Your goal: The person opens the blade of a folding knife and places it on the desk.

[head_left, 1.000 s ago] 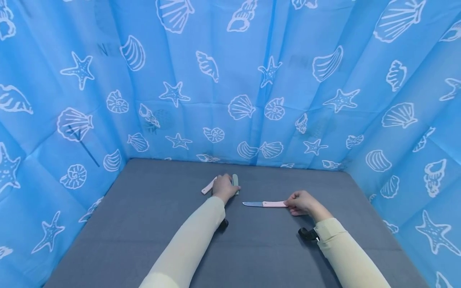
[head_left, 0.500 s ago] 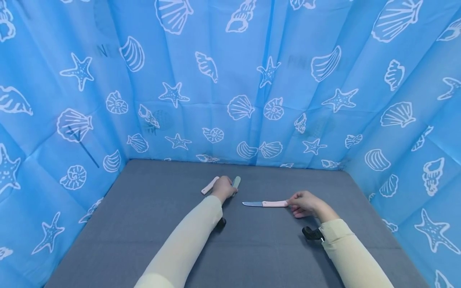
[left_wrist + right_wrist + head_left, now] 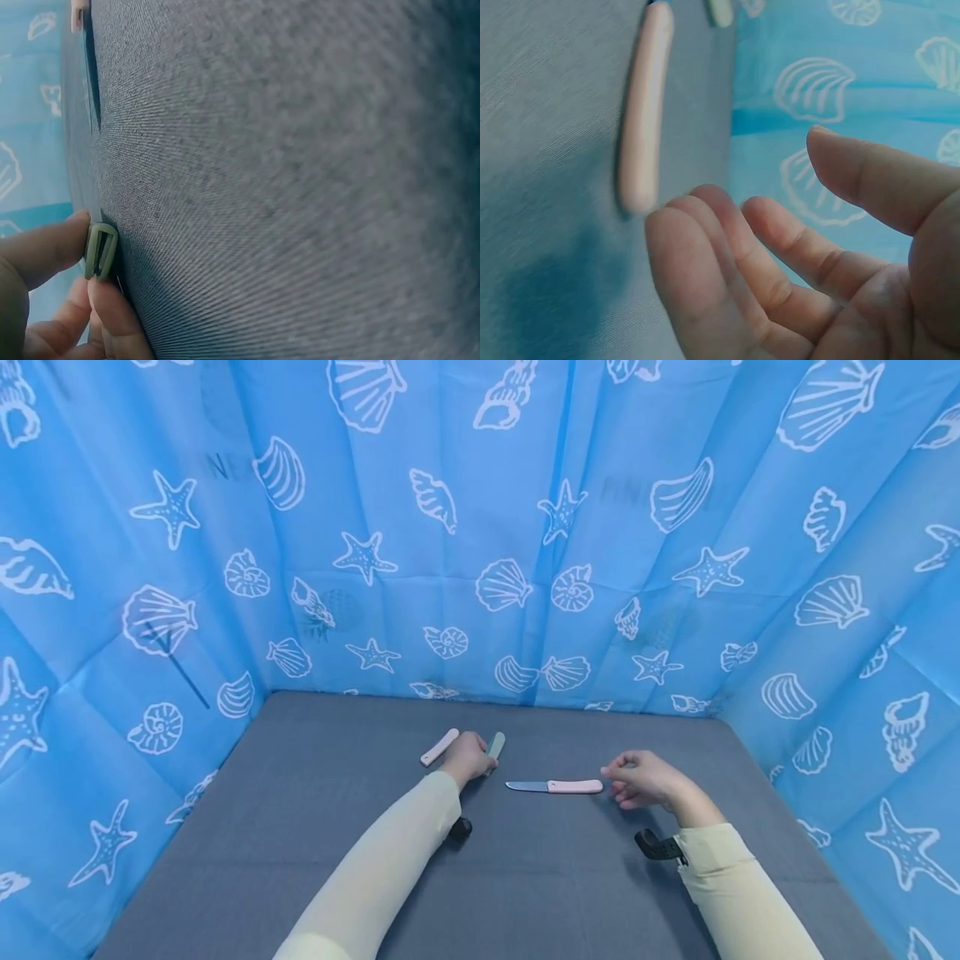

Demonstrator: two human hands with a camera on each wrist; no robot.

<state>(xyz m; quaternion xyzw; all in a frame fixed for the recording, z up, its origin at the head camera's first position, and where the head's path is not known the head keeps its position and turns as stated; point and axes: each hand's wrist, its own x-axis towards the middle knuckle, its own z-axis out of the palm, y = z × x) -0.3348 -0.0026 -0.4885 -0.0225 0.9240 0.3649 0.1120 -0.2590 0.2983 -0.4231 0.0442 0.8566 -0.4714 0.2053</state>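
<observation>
On the grey table, the pink-handled knife [image 3: 573, 787] lies with its blade out and pointing left. My right hand [image 3: 648, 779] hovers just past its handle end, fingers loosely bent and holding nothing; the right wrist view shows a gap between the fingertips [image 3: 679, 244] and the handle [image 3: 641, 112]. Farther left, my left hand [image 3: 468, 756] pinches a green folding knife [image 3: 496, 743] between thumb and fingers. Its slotted end [image 3: 101, 251] faces the left wrist camera, low against the cloth. I cannot make out its blade.
Just left of my left hand lies another pink piece [image 3: 439, 747], slim and handle-like, set at a slant. A blue curtain [image 3: 465, 543] with white shells and starfish hangs behind and at both sides of the grey table [image 3: 300, 827].
My right hand has let go of the pink handle and drawn slightly right. My left hand has shifted down slightly, and the green folding knife now slants more to the right.
</observation>
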